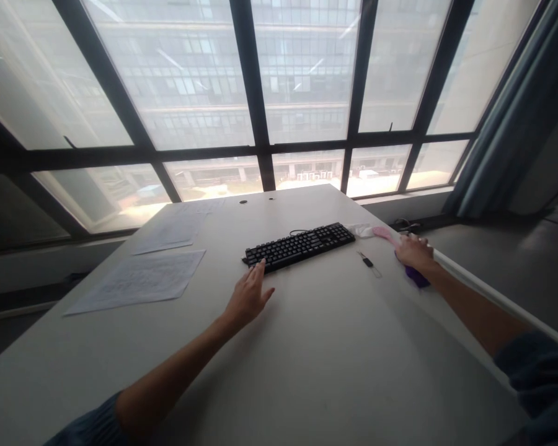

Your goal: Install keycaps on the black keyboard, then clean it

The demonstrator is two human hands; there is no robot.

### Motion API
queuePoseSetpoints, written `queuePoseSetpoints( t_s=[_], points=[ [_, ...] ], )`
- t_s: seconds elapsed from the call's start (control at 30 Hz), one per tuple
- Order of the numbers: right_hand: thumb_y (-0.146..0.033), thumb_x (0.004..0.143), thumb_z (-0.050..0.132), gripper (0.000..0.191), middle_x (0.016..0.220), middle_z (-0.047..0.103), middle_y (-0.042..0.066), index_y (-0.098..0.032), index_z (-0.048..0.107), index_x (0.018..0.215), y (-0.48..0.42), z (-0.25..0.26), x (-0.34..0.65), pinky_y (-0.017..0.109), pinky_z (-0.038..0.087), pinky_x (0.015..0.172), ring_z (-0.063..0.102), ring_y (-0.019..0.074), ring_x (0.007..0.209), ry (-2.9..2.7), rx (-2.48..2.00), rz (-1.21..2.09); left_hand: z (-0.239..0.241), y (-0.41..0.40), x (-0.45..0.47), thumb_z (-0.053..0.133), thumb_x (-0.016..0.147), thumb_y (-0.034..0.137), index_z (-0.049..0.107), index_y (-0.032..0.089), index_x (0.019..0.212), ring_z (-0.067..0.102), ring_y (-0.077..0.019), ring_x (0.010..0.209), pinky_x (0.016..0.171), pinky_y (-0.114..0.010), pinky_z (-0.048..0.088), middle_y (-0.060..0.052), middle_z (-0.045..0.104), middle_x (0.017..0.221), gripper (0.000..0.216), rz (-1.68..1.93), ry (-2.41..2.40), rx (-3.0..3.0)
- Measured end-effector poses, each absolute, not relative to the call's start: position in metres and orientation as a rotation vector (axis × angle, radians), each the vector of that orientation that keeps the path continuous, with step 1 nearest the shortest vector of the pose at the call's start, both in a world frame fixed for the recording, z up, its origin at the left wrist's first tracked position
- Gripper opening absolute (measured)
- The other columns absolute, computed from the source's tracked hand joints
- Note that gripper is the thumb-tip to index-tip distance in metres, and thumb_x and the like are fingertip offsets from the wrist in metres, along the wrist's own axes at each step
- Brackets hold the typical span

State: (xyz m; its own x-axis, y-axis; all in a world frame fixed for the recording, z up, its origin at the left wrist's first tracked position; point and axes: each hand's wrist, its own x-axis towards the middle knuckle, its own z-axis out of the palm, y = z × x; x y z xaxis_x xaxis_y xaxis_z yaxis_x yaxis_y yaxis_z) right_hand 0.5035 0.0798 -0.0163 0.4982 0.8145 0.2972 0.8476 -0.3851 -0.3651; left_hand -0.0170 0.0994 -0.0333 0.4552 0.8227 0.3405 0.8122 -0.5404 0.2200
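A black keyboard point(302, 246) lies at a slant on the white table. My left hand point(248, 297) is at its near left corner, fingers stretched out with the tips at the keyboard's edge and the thumb spread apart. By the table's right edge, my right hand point(415, 253) has its fingers curled over a bunched purple cloth point(417, 277), part of which sticks out below the palm. Just beyond that hand lie a pink piece point(382, 232) and a white, crumpled, plastic-looking piece point(360, 230). Between keyboard and right hand rests a small black-handled item point(367, 262) with a thin loop.
Printed paper sheets point(139, 282) lie on the left part of the white table point(307, 359). A dark round hole point(243, 202) shows near the far edge. Behind stand tall windows with dark frames point(255, 80), and a blue curtain point(497, 124) hangs at right.
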Motion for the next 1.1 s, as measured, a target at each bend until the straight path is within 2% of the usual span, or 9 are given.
queuePoseSetpoints(
  t_s=[0.17, 0.3, 0.37, 0.47, 0.57, 0.67, 0.8, 1.0, 1.1],
  points=[
    [-0.023, 0.077, 0.064, 0.032, 0.104, 0.072, 0.021, -0.011, 0.072, 0.105, 0.027, -0.013, 0.513, 0.045, 0.052, 0.089, 0.068, 0.0331, 0.1, -1.326, -2.288, -0.097, -0.018, 0.08, 0.007, 0.052, 0.094, 0.034, 0.047, 0.014, 0.145, 0.054, -0.03, 0.131, 0.112, -0.049, 0.044, -0.016, 0.059, 0.14, 0.055, 0.727, 1.256, 2.565],
    [-0.03, 0.082, 0.067, 0.032, 0.103, 0.073, 0.015, -0.013, 0.071, 0.108, 0.011, 0.024, 0.437, 0.04, 0.054, 0.087, 0.069, 0.0282, 0.093, -1.421, -1.883, -0.067, -0.004, 0.065, 0.014, 0.05, 0.096, 0.034, 0.062, 0.018, 0.128, 0.062, -0.0273, 0.122, 0.109, -0.047, 0.048, -0.011, 0.067, 0.129, 0.038, 0.727, 1.093, 2.491],
    [-0.034, 0.085, 0.067, 0.03, 0.104, 0.073, 0.013, -0.015, 0.071, 0.108, 0.004, 0.036, 0.371, 0.04, 0.055, 0.087, 0.068, 0.0269, 0.093, -1.596, -1.658, 0.081, 0.002, 0.051, 0.012, 0.049, 0.098, 0.034, 0.061, 0.019, 0.131, 0.065, -0.0256, 0.118, 0.106, -0.045, 0.051, -0.01, 0.068, 0.127, 0.039, 0.749, 1.065, 2.466],
    [-0.032, 0.093, 0.059, 0.037, 0.119, 0.069, 0.015, -0.016, 0.064, 0.125, -0.011, 0.026, 0.262, 0.046, 0.051, 0.098, 0.063, 0.0289, 0.111, -1.859, -1.441, 0.269, 0.003, 0.02, 0.0, 0.047, 0.099, 0.032, 0.043, 0.022, 0.149, 0.06, -0.0253, 0.126, 0.107, -0.045, 0.051, -0.012, 0.06, 0.14, 0.052, 0.818, 1.083, 2.503],
    [-0.02, 0.09, 0.054, 0.062, 0.149, 0.049, 0.023, -0.009, 0.042, 0.15, -0.029, -0.011, 0.17, 0.054, 0.038, 0.114, 0.042, 0.0343, 0.14, -2.157, -1.351, 0.281, -0.013, -0.011, -0.025, 0.047, 0.097, 0.029, 0.027, 0.02, 0.159, 0.042, -0.029, 0.144, 0.117, -0.05, 0.041, -0.015, 0.042, 0.156, 0.065, 0.767, 1.101, 2.653],
    [-0.021, 0.082, 0.057, 0.083, 0.158, 0.03, 0.03, 0.003, 0.025, 0.155, -0.045, -0.044, 0.119, 0.062, 0.029, 0.118, 0.026, 0.0414, 0.149, -2.46, -1.253, 0.314, -0.036, -0.028, -0.055, 0.044, 0.093, 0.02, 0.033, 0.02, 0.157, 0.046, -0.0294, 0.141, 0.116, -0.049, 0.044, -0.014, 0.047, 0.153, 0.065, 0.602, 1.151, 2.701],
    [-0.022, 0.085, 0.053, 0.083, 0.161, 0.022, 0.029, 0.004, 0.021, 0.156, -0.06, -0.052, 0.113, 0.06, 0.029, 0.12, 0.019, 0.0403, 0.151, -2.519, -1.21, 0.323, -0.052, -0.036, -0.073, 0.046, 0.092, 0.023, 0.035, 0.02, 0.157, 0.047, -0.0294, 0.14, 0.116, -0.046, 0.044, -0.012, 0.046, 0.154, 0.066, 0.554, 1.186, 2.673],
    [-0.014, 0.086, 0.051, 0.073, 0.159, 0.032, 0.025, -0.002, 0.03, 0.156, -0.088, -0.047, 0.188, 0.052, 0.029, 0.122, 0.027, 0.0325, 0.151, -2.469, -1.316, 0.278, -0.042, -0.055, -0.004, 0.049, 0.092, 0.025, 0.031, 0.011, 0.156, 0.032, -0.031, 0.149, 0.12, -0.048, 0.038, -0.017, 0.034, 0.16, 0.068, 0.431, 0.899, 2.764],
    [-0.01, 0.085, 0.05, 0.069, 0.156, 0.04, 0.024, -0.005, 0.038, 0.153, -0.1, -0.051, 0.249, 0.053, 0.033, 0.121, 0.037, 0.031, 0.146, -2.433, -1.453, 0.24, -0.037, -0.052, 0.069, 0.047, 0.09, 0.024, 0.035, 0.003, 0.153, 0.028, -0.0354, 0.15, 0.125, -0.052, 0.027, -0.023, 0.04, 0.156, 0.067, 0.368, 0.637, 2.849]
  ],
)
